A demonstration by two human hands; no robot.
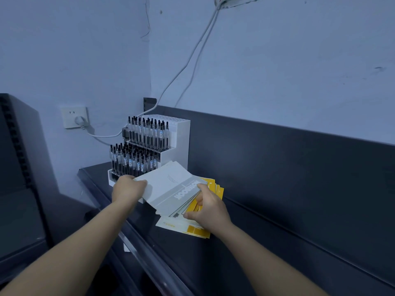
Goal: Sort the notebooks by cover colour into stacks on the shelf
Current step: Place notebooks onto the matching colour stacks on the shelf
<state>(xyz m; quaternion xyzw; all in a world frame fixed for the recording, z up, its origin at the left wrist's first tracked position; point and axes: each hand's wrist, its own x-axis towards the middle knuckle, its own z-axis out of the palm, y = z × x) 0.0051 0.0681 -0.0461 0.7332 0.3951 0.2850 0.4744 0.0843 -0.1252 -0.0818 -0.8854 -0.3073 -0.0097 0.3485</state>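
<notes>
Both bare forearms reach in from the bottom of the view, over the front lip of the dark shelf [256, 242]. The right hand [210, 208] is nearest, its fingers curled and clamped on the right-hand edge of a fanned bundle of grey notebooks [168, 189], just by the big "NOTEBOOK" lettering on the top cover. Across from it, the left hand [128, 189] grips the bundle's left edge, fingers wrapped over the rim, so the grey covers are held between the two hands and tilted, left side higher. Underneath them lie the yellow notebooks [196, 230], spread loosely on the shelf; one shows a pale cover with yellow blocks near the right wrist, and more yellow corners peek out beyond the right hand's knuckles. Whether the grey bundle's lower edge touches the yellow ones, I can't tell. Just behind the left hand stands a white stepped pen rack [179, 142], two tiers packed with upright black-capped pens [139, 154], and the grey bundle's far corner overlaps its front. Behind the shelf rises a dark back panel [277, 157]. On the pale wall to the left sits a socket [73, 117] with a white plug in it, and a cable [192, 58] climbs toward the ceiling.
</notes>
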